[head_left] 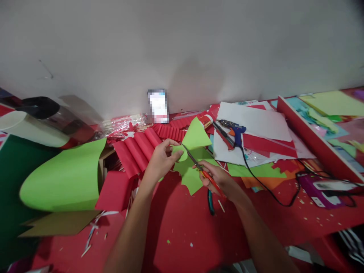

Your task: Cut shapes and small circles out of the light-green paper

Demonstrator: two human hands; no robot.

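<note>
My left hand [165,158] pinches a rounded piece of light green paper [181,153] between thumb and fingers. In my right hand [214,177] is a pair of scissors [209,178] with orange-red handles, fingers wrapped round them. The blades reach up and left to the edge of the green paper. Another green sheet [193,178] with a jagged, cut edge lies beneath on the table, and a folded green piece [196,134] stands just behind the blades. Whether the blades are apart is too small to tell.
Pleated red paper [136,151] lies left of my hands, beside a curled green sheet [62,182]. A phone [158,106] leans on the wall. To the right are a blue glue gun [236,132] with a trailing cord, white sheets [256,119] and a purple power strip [321,191].
</note>
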